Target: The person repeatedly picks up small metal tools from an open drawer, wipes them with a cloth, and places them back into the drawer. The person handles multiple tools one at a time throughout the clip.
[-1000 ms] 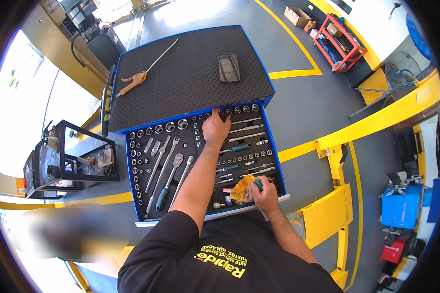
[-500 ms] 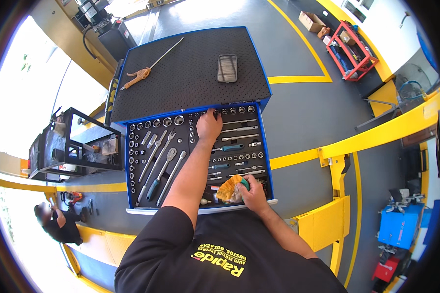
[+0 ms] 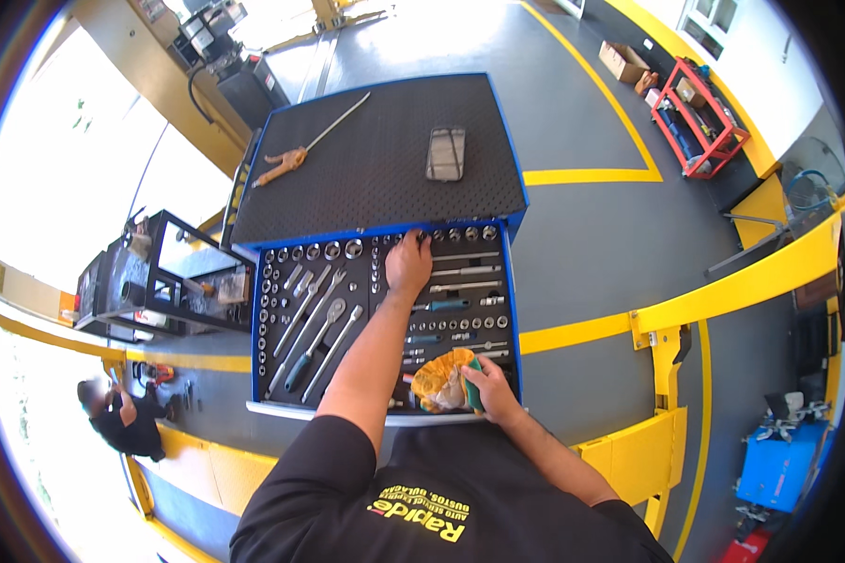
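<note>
My left hand [image 3: 409, 265] reaches to the far row of the open tool drawer [image 3: 256, 310]. Its fingers close around a dark-looking socket [image 3: 422, 235] in that row, mostly covered by the fingertips. Chrome sockets [image 3: 354, 249] line the foam to either side. Near the drawer's front right corner, my right hand [image 3: 494, 387] grips a bunched yellow, white and green cloth rag [image 3: 444, 380], which hides some tools beneath it. A ratchet with a blue-grey handle [image 3: 317, 345] and several long bars lie in the drawer's left half; a blue-grey-handled driver [image 3: 443, 306] sits on the right.
On the blue cabinet's black ribbed top [image 3: 366, 188] lie an orange air blow gun [image 3: 286, 166] and a small clear-lidded case [image 3: 446, 154]. A yellow lift arm [image 3: 742, 281] crosses at right. A black metal stand [image 3: 160, 281] and a crouching person [image 3: 127, 418] are at left.
The view has shifted, so the cabinet appears lower. My left hand stays at the same row of sockets. In my right hand the rag is bunched differently, showing more of itself.
</note>
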The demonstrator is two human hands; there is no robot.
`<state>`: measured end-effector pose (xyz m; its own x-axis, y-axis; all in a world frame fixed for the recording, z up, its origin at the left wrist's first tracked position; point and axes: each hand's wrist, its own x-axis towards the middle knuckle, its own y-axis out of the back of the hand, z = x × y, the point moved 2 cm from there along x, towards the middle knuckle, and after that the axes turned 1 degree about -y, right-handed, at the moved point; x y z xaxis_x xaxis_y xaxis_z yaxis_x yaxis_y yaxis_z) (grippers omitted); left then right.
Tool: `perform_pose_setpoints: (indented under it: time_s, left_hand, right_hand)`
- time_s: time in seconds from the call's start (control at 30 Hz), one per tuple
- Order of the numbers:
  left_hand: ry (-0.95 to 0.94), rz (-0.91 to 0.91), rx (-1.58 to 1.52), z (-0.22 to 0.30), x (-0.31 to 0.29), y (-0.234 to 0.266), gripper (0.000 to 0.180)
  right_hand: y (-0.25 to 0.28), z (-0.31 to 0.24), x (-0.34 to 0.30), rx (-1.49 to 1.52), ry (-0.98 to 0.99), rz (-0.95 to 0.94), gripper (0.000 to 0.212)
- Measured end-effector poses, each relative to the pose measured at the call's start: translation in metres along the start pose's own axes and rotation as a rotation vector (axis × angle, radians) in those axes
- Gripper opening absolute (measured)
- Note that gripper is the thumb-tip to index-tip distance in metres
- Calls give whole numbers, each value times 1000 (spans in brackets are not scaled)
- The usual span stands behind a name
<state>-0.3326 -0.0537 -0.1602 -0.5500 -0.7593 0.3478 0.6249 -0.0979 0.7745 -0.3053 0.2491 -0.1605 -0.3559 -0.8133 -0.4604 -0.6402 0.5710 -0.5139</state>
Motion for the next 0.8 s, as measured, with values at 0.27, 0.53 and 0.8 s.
perform_pose_setpoints:
  time_s: [0.27,0.53,0.8]
  left_hand:
    - [-154,-28,-632,57,-115,102,26]
    - [-109,-424,-297,71,-195,155,22]
    - [182,-493,-599,49,-213,156,27]
  right_hand:
    - [-4,-29,-2,634,-160,-144,61]
    - [-31,-28,-15,-170,-79,-196,33]
    - [-37,0,-4,-221,51,-39,14]
